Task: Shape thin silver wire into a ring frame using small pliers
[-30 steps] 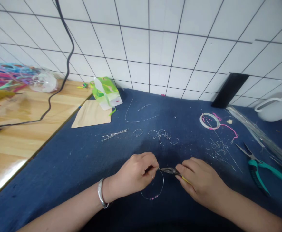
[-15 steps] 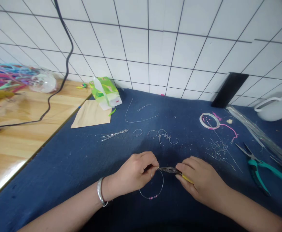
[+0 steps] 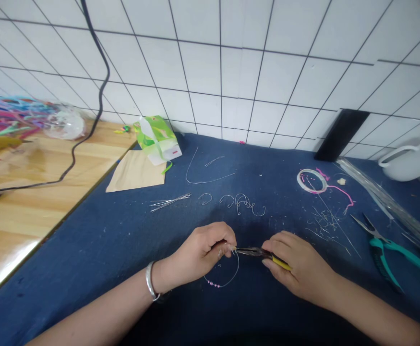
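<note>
Head view: both hands work low at centre over the blue cloth-covered tabletop.

Left hand: fingers curled in tight, thumb and forefinger pinched on the upper end of a thin wire loop. A silver bangle sits on the wrist.

Right hand: closed around the yellow handles of small pliers. The pliers lie roughly level, nose pointing left. The tip meets the wire right at the left fingertips; whether the nose grips the wire is too small to tell.

Wire loop: hangs below the pinch as an open curve between the two hands, just above the cloth. A few pink beads sit together at its lowest left part.

Around the hands:
- Beyond them, a row of small bent wire hooks, a bundle of straight wire pins to its left, and one long curved wire further back.
- Right: wire offcuts, a small ring with pink cord, and teal-handled pliers lying untouched, well apart from the right hand.
- Far right: a white jug, partly cut off by the frame.
- Back left: a tan paper piece with a green-and-white packet resting at its far edge.
- A black cable runs down the tiled wall and across the wooden surface at left.
</note>
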### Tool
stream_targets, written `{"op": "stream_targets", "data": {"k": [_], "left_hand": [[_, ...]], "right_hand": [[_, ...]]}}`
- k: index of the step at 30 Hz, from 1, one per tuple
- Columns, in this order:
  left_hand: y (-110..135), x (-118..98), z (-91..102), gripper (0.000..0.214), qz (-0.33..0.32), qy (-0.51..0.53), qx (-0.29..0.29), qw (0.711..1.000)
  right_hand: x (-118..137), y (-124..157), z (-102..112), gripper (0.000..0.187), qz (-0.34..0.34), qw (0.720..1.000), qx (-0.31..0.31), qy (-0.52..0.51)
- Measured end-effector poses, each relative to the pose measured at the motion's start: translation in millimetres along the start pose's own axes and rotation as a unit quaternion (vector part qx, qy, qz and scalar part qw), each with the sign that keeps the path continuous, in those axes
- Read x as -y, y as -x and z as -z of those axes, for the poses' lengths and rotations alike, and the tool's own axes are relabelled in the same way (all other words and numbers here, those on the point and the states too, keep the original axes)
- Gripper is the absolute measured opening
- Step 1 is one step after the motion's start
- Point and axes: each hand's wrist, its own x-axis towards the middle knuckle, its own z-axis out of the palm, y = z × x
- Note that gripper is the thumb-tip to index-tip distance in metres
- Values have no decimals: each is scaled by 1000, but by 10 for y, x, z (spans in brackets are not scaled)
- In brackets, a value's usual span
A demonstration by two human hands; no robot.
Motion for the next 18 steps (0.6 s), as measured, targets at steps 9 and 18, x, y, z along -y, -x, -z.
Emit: {"op": "stream_targets", "data": {"k": [9,18], "left_hand": [[8,-19,-15,13,-3,-27,-11,1000],[-5,-47,-4,12,3,-32,1,999]], "right_hand": [[-11,41,-65,17,16,998,-30,53],[2,36,-78,17,4,999,-19,36]]}}
